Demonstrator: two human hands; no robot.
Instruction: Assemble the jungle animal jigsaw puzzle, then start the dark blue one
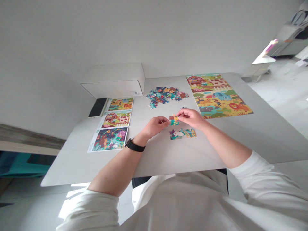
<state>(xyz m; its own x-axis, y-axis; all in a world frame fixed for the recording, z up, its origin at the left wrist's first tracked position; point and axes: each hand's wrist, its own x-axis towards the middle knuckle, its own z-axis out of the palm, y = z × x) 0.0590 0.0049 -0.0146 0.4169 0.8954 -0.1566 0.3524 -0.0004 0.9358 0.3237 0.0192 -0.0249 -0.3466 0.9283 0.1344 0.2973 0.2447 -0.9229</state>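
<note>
Between my hands is a teal jigsaw puzzle piece (174,122) with yellow leaf shapes. My left hand (156,126), a black watch on its wrist, pinches the left edge of this piece. From the other side, my right hand (192,118) closes thumb and fingers on a small orange-and-yellow puzzle piece (175,117), which overlaps or touches the teal one; I cannot tell whether they interlock. Just below, nearer to me, a short strip of joined puzzle pieces (183,134) lies flat, showing a white animal and plants. Another dark piece is partly hidden behind my right fingers.
A pile of loose puzzle pieces (165,95) lies farther back. Finished-looking farm and safari pictures (218,96) lie at right. A reference sheet (112,125) with three pictures is at left, beside a phone (97,107) and a white box (115,81) against the wall.
</note>
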